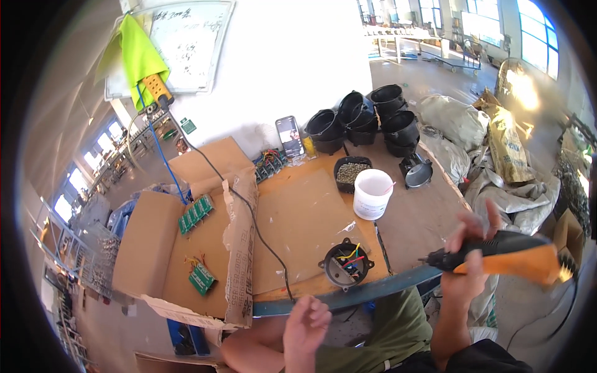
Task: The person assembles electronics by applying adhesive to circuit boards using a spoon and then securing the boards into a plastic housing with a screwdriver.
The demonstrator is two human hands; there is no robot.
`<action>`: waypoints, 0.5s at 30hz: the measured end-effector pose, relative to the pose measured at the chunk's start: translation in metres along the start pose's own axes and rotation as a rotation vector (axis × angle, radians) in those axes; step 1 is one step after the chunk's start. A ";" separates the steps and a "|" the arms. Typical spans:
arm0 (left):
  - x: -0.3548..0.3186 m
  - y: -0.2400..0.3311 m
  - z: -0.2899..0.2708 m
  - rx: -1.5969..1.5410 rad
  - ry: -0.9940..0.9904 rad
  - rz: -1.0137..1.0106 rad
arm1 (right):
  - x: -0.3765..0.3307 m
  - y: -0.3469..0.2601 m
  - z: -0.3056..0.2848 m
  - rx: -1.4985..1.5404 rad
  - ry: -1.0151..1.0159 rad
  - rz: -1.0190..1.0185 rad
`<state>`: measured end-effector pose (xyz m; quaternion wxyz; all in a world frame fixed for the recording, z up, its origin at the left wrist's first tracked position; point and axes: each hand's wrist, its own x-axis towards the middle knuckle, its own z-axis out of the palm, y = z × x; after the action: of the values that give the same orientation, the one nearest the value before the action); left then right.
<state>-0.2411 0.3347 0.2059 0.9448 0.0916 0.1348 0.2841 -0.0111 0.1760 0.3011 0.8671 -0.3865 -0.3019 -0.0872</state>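
Right hand [467, 264] grips an orange-black power screwdriver [504, 253] off the surface's [298, 217] right edge. Left hand [306, 326] loosely open, empty, below the near edge; round black housing [346, 264] near that edge.

Bright daylight floods in from windows [535, 25] at the upper right, blowing out the sacks [516, 87] there with glare. Fisheye bending curves the rim, with black corners; the right hand [469, 248] at right is slightly motion-blurred.
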 end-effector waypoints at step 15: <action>-0.002 -0.056 0.024 0.172 0.037 0.105 | -0.056 0.006 0.061 0.390 -0.110 0.362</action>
<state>-0.2069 0.2854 0.2150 0.9147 0.1742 0.1710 0.3220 -0.0811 0.2197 0.2957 0.9091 -0.2638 -0.2855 0.1499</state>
